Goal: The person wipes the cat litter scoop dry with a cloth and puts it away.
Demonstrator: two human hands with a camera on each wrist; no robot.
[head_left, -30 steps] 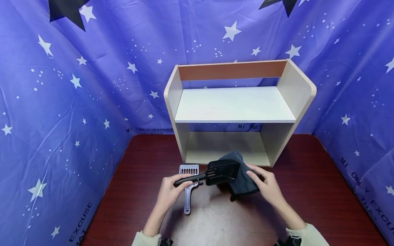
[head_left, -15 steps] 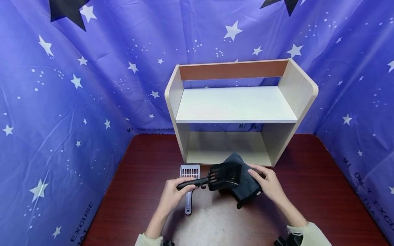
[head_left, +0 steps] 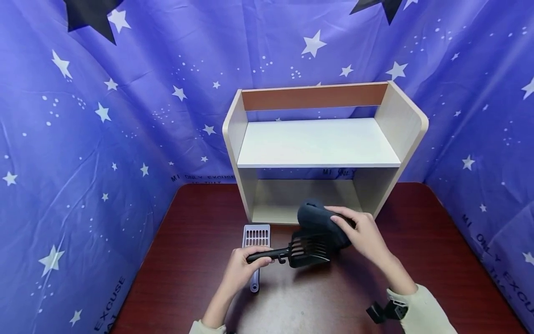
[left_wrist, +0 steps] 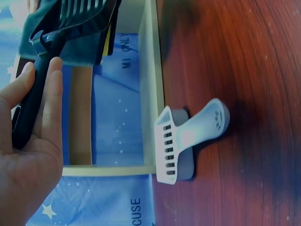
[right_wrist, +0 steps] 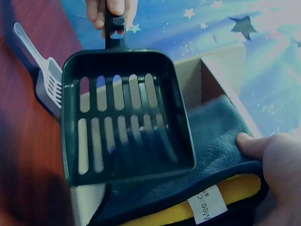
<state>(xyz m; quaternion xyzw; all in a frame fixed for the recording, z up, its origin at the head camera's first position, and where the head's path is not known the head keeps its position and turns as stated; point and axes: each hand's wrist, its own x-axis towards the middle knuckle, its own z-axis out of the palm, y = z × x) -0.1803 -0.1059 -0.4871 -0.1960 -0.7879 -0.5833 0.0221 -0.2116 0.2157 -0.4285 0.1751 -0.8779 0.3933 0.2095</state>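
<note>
My left hand grips the handle of a black slotted litter scoop, its slotted pan pointing right above the table. My right hand pinches a dark grey-blue cloth between thumb and fingers. The cloth is folded over and lies against the far side of the pan; in the right wrist view the cloth shows a yellow inside and a white label. A pale lilac slotted litter scoop lies on the table, partly hidden behind my left hand in the head view.
A two-tier wooden shelf with a white upper board stands at the back of the dark red table. Its lower front edge is just behind the cloth. Blue star-printed curtains enclose the back and sides.
The black scoop has shifted slightly right and towards me, and its pan has turned. The cloth has gone from hanging spread behind the pan to being folded over, raised by my right hand.
</note>
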